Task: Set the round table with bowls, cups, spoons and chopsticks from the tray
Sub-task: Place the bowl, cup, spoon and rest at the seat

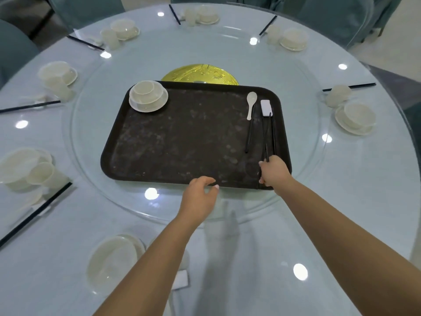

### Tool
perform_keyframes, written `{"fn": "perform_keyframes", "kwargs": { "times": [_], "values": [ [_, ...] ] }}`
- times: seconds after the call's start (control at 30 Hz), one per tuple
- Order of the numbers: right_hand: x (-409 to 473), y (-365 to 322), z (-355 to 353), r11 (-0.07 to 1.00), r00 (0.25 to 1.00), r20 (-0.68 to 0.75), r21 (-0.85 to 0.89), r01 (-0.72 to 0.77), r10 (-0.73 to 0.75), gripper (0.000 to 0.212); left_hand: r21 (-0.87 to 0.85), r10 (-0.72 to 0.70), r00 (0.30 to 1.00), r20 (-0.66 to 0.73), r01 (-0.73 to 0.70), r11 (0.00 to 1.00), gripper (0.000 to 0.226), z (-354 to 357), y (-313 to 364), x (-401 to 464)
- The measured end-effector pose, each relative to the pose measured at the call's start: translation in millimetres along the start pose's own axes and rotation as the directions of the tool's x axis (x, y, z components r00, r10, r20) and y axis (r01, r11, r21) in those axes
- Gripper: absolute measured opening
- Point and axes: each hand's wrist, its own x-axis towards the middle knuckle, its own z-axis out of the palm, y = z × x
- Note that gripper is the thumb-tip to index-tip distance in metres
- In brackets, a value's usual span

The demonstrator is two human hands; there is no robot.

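A dark brown tray (182, 142) lies on the glass turntable in the middle of the round table. At its far left corner a white bowl with a cup inside sits on a saucer (148, 96). Near its right edge lie a white spoon (251, 104), a white chopstick rest (266, 107) and black chopsticks (267, 133). My right hand (274, 172) is at the tray's near right corner, fingers closed on the near ends of the chopsticks. My left hand (200, 195) hovers at the tray's near edge, fingers curled, holding nothing.
White place settings with bowls, cups and black chopsticks ring the table, such as at the left (58, 74), right (355, 118) and far side (206, 15). A plate (114, 258) sits near me under my left arm. A gold disc (200, 74) lies behind the tray.
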Motion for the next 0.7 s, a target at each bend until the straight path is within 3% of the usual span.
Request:
{"fn": "perform_keyframes", "kwargs": {
  "times": [0.17,0.27,0.4,0.57,0.7],
  "values": [
    [-47.5,14.4,15.2,0.986,0.997,-0.078,0.163,0.033,-0.02,0.023,-0.25,-0.076,0.994,0.079,0.093,0.964,0.024,1.4,17.9,-27.3],
    [-83.2,16.1,28.1,0.965,0.999,-0.036,0.262,0.004,0.005,0.019,-0.435,-0.158,0.969,0.192,0.229,0.871,0.018,0.6,31.6,-42.8],
    [-135.2,13.5,46.0,0.975,0.994,0.091,0.22,0.036,-0.057,0.016,-0.608,-0.165,0.945,0.282,0.309,0.732,0.027,-4.1,40.0,-64.0],
    [-179.7,18.0,60.0,0.953,0.937,0.249,0.237,0.188,-0.247,0.02,-0.704,-0.151,0.964,0.219,0.263,0.659,0.018,-14.9,32.8,-79.7],
    [-199.3,24.9,63.5,0.967,0.901,0.361,0.171,0.19,-0.24,0.022,-0.78,-0.187,0.968,0.167,0.245,0.576,0.016,-22.3,18.3,-91.7]
  ]
}}
